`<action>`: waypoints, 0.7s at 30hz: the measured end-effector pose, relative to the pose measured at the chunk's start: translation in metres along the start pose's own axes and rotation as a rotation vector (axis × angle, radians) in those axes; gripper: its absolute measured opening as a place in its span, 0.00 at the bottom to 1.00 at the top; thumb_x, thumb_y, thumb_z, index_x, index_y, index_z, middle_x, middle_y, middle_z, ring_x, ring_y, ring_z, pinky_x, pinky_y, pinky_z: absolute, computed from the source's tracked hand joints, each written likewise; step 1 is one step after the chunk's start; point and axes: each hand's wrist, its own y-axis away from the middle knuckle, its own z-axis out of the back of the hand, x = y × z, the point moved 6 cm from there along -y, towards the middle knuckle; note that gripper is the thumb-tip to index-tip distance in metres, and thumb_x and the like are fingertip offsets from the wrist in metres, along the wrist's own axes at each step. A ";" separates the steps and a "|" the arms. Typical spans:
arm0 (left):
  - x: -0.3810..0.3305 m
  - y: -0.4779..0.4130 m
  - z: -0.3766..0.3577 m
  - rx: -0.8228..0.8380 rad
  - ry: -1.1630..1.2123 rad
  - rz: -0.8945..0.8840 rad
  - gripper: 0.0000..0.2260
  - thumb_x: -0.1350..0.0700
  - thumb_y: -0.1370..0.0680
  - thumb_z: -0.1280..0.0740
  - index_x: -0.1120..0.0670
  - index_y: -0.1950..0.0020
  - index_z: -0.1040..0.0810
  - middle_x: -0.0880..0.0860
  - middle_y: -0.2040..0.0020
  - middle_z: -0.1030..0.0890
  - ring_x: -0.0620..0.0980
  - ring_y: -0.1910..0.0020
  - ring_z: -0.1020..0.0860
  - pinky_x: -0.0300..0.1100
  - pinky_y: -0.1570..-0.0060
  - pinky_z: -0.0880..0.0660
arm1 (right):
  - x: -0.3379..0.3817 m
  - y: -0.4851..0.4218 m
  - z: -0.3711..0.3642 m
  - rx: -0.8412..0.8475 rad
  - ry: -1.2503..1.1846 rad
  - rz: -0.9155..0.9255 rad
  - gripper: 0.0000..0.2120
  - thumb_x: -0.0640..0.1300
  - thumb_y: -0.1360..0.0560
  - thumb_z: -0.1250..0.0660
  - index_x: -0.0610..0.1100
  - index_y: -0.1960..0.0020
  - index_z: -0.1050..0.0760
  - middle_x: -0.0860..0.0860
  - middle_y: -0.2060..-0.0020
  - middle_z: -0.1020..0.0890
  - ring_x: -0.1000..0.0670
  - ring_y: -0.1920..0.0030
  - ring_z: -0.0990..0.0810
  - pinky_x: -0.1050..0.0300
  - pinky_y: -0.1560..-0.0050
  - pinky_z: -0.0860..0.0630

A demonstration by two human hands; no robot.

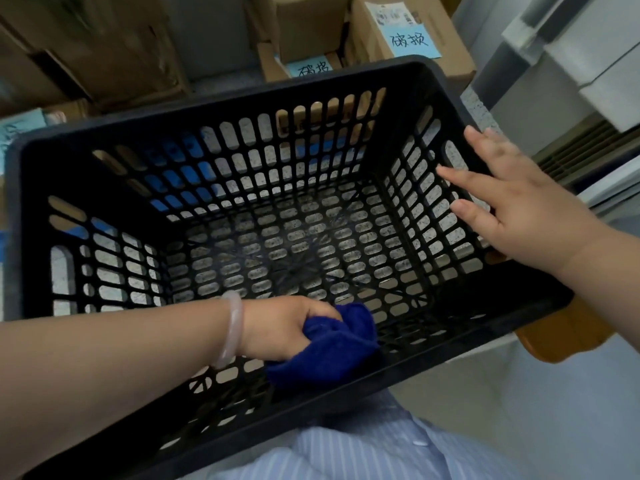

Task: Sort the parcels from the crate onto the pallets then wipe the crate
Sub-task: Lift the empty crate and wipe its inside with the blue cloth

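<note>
The black slatted crate [242, 97] sat right against the person's striped shirt [363, 452], a blue cloth [332, 355] inside at its near wall, gripped by the left hand [284, 329], fingers curled round it. The right hand [526, 216], fingers straight and spread, pressed the right wall. Labelled cardboard boxes [311, 26] stood beyond.

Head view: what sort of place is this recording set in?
Probably a parcel storeroom or sorting area: cardboard boxes stacked behind, blue handwritten labels on them, and a black crate in which the left hand holds a cloth.
</note>
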 end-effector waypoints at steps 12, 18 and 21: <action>0.033 0.051 -0.010 -0.216 -0.330 0.101 0.08 0.54 0.22 0.33 0.46 0.44 0.23 0.46 0.45 0.23 0.47 0.44 0.23 0.48 0.39 0.27 | -0.001 -0.001 0.000 -0.091 -0.001 0.043 0.32 0.64 0.25 0.52 0.52 0.26 0.31 0.49 0.20 0.48 0.52 0.21 0.56 0.44 0.24 0.52; 0.074 0.009 -0.005 -0.206 -0.536 0.392 0.18 0.54 0.19 0.37 0.47 0.29 0.31 0.54 0.34 0.29 0.56 0.37 0.25 0.53 0.36 0.27 | -0.002 -0.006 -0.005 -0.136 -0.016 0.054 0.33 0.63 0.25 0.50 0.48 0.27 0.31 0.48 0.20 0.47 0.54 0.21 0.56 0.42 0.24 0.51; 0.083 0.012 -0.004 -0.166 -0.541 0.474 0.17 0.52 0.20 0.37 0.45 0.31 0.30 0.53 0.36 0.25 0.54 0.40 0.24 0.53 0.38 0.26 | -0.004 -0.007 -0.007 -0.151 0.007 0.079 0.33 0.63 0.25 0.49 0.46 0.27 0.30 0.46 0.21 0.46 0.49 0.21 0.52 0.39 0.25 0.49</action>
